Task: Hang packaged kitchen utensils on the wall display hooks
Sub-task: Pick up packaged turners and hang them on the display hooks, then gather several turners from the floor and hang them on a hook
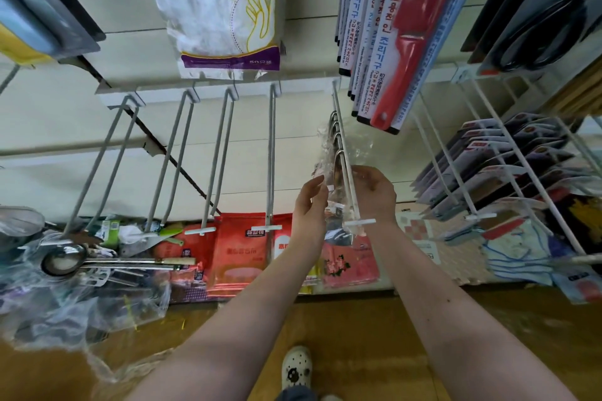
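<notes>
A white wall panel (228, 153) carries a row of long wire display hooks (208, 159), most of them bare, with a bag of disposable gloves (224, 6) hanging above and loose ladles (65, 260) piled on the floor at left. Both of the person's arms reach up to one hook (347, 169) right of centre, where clear-wrapped metal utensils (335, 140) already hang. The left hand (309, 205) and right hand (374, 195) each pinch a side of one clear utensil packet (338, 202) at that hook's front end.
</notes>
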`<action>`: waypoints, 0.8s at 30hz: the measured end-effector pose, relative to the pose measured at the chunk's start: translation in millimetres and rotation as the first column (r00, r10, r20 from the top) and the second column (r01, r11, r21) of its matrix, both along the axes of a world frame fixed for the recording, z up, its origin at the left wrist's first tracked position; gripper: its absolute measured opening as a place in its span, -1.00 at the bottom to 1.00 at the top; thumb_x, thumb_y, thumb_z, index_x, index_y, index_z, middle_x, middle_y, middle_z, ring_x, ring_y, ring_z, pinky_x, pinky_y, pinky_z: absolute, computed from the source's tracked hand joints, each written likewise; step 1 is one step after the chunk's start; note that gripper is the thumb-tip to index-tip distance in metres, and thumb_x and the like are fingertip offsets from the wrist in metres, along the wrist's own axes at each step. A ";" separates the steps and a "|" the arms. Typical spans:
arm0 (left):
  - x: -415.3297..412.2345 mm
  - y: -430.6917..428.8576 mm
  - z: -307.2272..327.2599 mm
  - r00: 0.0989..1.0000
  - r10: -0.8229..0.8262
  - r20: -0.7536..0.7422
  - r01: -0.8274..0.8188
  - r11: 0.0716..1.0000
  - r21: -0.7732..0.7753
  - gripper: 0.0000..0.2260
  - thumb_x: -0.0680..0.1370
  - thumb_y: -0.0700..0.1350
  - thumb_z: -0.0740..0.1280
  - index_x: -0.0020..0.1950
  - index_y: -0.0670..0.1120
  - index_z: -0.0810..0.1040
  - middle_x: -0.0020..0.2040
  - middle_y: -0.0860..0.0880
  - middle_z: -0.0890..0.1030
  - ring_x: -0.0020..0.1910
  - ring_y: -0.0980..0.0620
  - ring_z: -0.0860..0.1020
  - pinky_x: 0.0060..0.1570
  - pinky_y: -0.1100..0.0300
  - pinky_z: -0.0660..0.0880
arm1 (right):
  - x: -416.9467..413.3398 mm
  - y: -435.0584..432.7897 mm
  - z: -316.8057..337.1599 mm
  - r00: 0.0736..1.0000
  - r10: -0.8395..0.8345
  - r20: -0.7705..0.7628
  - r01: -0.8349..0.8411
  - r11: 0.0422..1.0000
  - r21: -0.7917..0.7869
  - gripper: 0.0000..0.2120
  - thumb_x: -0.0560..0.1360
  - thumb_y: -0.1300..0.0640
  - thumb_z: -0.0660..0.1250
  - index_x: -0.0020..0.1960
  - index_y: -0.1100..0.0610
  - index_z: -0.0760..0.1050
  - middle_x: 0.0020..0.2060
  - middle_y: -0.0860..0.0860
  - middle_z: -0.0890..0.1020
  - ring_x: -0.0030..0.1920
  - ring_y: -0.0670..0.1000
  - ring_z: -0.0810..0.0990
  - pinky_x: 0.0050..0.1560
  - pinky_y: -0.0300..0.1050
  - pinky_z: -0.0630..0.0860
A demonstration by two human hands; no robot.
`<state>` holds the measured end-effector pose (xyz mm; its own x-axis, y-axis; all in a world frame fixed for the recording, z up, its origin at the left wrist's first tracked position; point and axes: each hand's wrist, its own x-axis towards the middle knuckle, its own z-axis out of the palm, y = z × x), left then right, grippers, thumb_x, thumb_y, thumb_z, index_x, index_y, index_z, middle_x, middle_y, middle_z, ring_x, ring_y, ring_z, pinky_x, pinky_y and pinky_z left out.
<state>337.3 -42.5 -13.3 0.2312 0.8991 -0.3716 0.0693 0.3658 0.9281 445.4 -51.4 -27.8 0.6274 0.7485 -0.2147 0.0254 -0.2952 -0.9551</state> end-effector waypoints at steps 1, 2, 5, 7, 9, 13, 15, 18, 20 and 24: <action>-0.1 -3.2 0.8 1.000 -0.004 0.003 0.004 1.000 0.004 -0.76 0.63 -0.04 0.18 0.28 0.00 0.47 0.25 -0.07 0.53 0.23 -0.06 0.50 0.19 0.01 0.44 | 0.3 -3.2 1.4 1.000 -0.006 -0.003 0.006 1.000 -0.016 -0.76 0.53 0.12 0.31 0.19 0.11 0.52 -0.14 -0.19 0.51 -0.03 -0.05 0.51 0.05 -0.20 0.44; -0.2 -7.1 2.5 1.000 -0.006 0.011 0.006 1.000 0.008 -0.77 0.63 -0.04 0.18 0.27 0.01 0.48 0.24 -0.08 0.53 0.21 -0.06 0.50 0.14 0.06 0.47 | 0.3 -6.8 2.2 0.999 -0.027 -0.019 0.027 0.999 -0.017 -0.74 0.51 0.11 0.35 0.20 0.11 0.51 -0.13 -0.18 0.51 -0.01 -0.05 0.50 0.09 -0.17 0.44; -3.2 -21.2 10.6 1.000 -0.002 0.014 0.001 1.000 0.026 -0.80 0.64 -0.08 0.17 0.24 0.01 0.47 0.18 -0.06 0.52 0.15 -0.03 0.51 -0.04 0.25 0.46 | -0.5 -24.5 5.5 0.995 -0.086 -0.052 0.086 0.996 -0.007 -0.70 0.47 0.12 0.41 0.19 0.09 0.51 -0.12 -0.23 0.50 -0.05 -0.15 0.51 0.09 -0.25 0.45; -8.0 -33.0 15.3 1.000 -0.003 0.006 0.003 0.999 0.038 -0.78 0.64 -0.08 0.17 0.26 0.00 0.47 0.19 -0.06 0.52 0.17 -0.04 0.52 0.03 0.21 0.47 | -1.5 -39.9 11.6 0.997 -0.067 -0.032 0.067 0.998 -0.003 -0.72 0.49 0.15 0.38 0.18 0.07 0.49 -0.13 -0.24 0.49 -0.13 -0.23 0.48 -0.11 -0.42 0.41; -14.4 -45.4 19.6 1.000 0.001 -0.005 -0.001 0.999 0.047 -0.77 0.64 -0.07 0.17 0.28 -0.01 0.46 0.15 0.01 0.51 0.11 0.05 0.53 0.04 0.24 0.46 | -3.1 -57.8 17.6 0.998 -0.051 -0.024 0.051 0.998 0.023 -0.71 0.49 0.16 0.37 0.21 0.08 0.48 -0.02 -0.15 0.52 -0.03 -0.11 0.50 -0.08 -0.37 0.38; -25.9 -74.5 26.5 0.999 0.037 -0.013 -0.037 0.998 0.043 -0.77 0.64 -0.09 0.16 0.28 -0.04 0.45 0.03 0.06 0.51 0.08 -0.01 0.55 0.14 0.03 0.48 | -9.9 -93.3 22.8 1.000 -0.010 -0.002 0.010 0.999 0.053 -0.69 0.50 0.12 0.36 0.23 0.03 0.46 0.11 -0.09 0.51 0.12 0.00 0.50 0.07 -0.16 0.42; -32.6 -89.7 29.4 0.999 0.047 -0.023 -0.046 0.997 0.060 -0.80 0.63 -0.06 0.18 0.24 0.01 0.46 0.02 0.10 0.52 0.13 -0.07 0.54 0.21 -0.05 0.45 | -15.4 -108.4 25.0 1.000 0.003 -0.015 -0.003 1.000 0.025 -0.70 0.50 0.09 0.36 0.22 -0.02 0.45 0.13 -0.09 0.50 0.13 0.00 0.51 0.11 -0.11 0.47; -43.1 -108.4 32.3 0.998 0.065 -0.022 -0.063 0.996 0.070 -0.85 0.63 -0.04 0.20 0.17 0.08 0.47 0.09 0.04 0.53 0.18 -0.16 0.52 0.25 -0.12 0.43 | -27.8 -127.8 30.8 0.999 0.042 -0.031 -0.042 0.999 -0.001 -0.70 0.51 0.05 0.37 0.23 -0.01 0.45 0.10 -0.12 0.51 0.00 -0.10 0.53 -0.02 -0.24 0.48; -49.5 -114.9 36.2 0.995 0.101 -0.015 -0.100 0.993 0.060 -0.84 0.63 -0.06 0.19 0.19 0.07 0.48 0.16 -0.05 0.52 0.13 -0.14 0.53 0.17 -0.04 0.46 | -39.3 -136.9 34.3 0.995 0.083 -0.046 -0.082 0.996 0.023 -0.76 0.52 0.09 0.35 0.18 0.03 0.44 0.02 -0.13 0.51 -0.06 -0.14 0.51 -0.21 -0.42 0.38; -67.1 -122.0 53.7 0.991 0.131 -0.043 -0.126 0.987 0.102 -0.76 0.64 -0.07 0.16 0.30 0.00 0.43 0.08 0.02 0.51 -0.04 0.04 0.52 -0.10 0.22 0.48 | -69.9 -142.5 44.5 0.986 0.160 -0.047 -0.158 0.987 0.026 -0.79 0.53 0.12 0.33 0.16 0.09 0.46 0.05 -0.05 0.57 0.05 -0.04 0.54 -0.01 -0.23 0.42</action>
